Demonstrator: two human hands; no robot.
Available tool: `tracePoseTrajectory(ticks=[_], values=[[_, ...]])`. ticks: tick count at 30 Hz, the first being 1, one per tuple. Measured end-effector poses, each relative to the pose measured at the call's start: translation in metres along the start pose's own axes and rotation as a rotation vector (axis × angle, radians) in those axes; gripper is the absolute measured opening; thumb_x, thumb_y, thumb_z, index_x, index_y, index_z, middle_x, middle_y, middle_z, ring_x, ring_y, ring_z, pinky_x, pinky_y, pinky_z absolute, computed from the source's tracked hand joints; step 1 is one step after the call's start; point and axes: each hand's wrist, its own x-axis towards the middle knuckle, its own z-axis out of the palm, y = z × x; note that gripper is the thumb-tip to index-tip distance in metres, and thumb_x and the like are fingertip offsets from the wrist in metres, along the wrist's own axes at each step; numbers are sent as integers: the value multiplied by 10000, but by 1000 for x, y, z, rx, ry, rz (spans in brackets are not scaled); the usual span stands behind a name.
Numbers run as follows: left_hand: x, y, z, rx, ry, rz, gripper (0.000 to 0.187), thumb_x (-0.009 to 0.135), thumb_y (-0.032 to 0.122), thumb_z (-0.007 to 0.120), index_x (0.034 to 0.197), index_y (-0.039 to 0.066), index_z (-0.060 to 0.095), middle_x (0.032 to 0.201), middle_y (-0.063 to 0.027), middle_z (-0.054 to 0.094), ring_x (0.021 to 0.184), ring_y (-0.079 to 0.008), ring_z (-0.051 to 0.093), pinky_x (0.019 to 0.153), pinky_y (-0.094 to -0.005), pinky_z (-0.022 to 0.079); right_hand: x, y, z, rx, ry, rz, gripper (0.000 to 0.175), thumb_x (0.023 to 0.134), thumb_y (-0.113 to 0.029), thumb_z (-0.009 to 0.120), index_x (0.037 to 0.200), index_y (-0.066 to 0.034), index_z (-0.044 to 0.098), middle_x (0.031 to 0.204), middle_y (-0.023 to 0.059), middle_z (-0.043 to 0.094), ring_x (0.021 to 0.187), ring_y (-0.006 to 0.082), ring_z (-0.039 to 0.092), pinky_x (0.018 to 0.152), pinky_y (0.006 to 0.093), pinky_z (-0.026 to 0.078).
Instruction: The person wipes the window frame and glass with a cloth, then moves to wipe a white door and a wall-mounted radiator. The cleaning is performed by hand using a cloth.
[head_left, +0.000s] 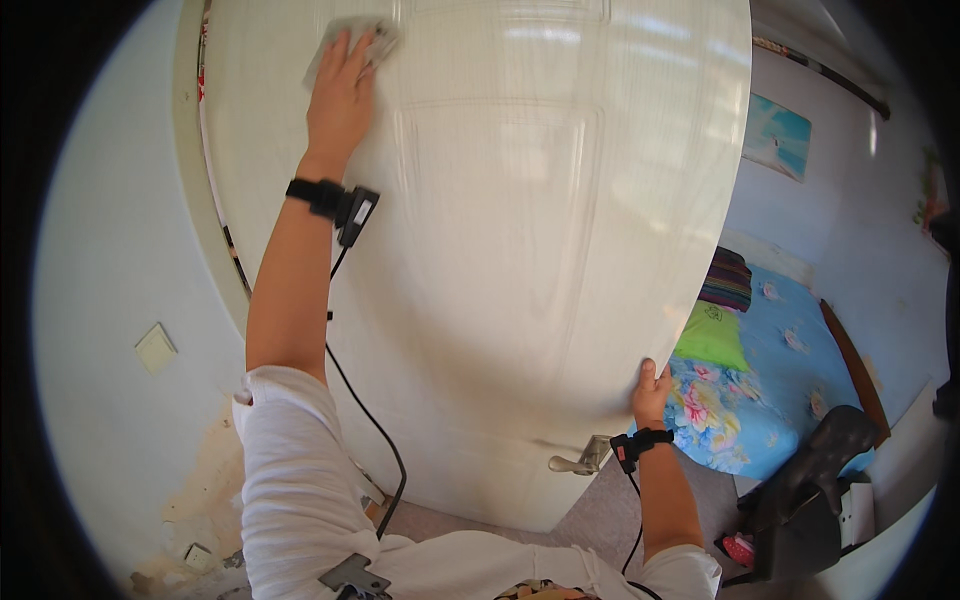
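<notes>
A white panelled door (495, 247) stands ajar before me and fills most of the view. Near its upper left, my left hand (341, 105) presses a grey cloth (382, 45) flat against the surface, fingers spread over it. Lower down on the right, my right hand (651, 390) grips the door's free edge, thumb on the near face; its other fingers are mostly hidden behind the door. Just below that hand is a metal lever handle (581, 459). Each wrist wears a black strap with a small device and a cable.
A bed with a blue floral sheet (787, 337) lies beyond the door, holding a green pillow (712, 334). A dark chair (814, 495) stands at the lower right. On the left wall are a light switch (156, 349) and, lower, a socket (198, 556) beside peeling plaster.
</notes>
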Motion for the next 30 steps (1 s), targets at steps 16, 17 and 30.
tracePoseTrajectory(ticks=[16,17,30], values=[[-8,202,-19,-24,-147,407,565,877,55,631,1407,246,599,1530,-75,498,1433,-334,429,1165,-493,372,-18,-27,-8,-72,39,-171,593,991,-459,654,1255,67,580,1145,119,674,1001,177,603,909,324,484],[4,202,-16,-11,-120,411,559,885,55,624,1407,254,597,1526,-65,502,1433,-326,431,1167,-485,370,-20,-28,-8,-62,41,-149,595,992,-458,652,1260,68,578,1147,121,674,1001,179,603,910,324,485],[54,113,-76,149,-22,285,471,980,191,590,1430,326,559,1526,-10,501,1429,-271,439,1163,-440,391,-22,-23,-22,-38,30,-110,632,1017,-450,603,1321,99,531,1204,154,655,1050,218,605,949,346,478]])
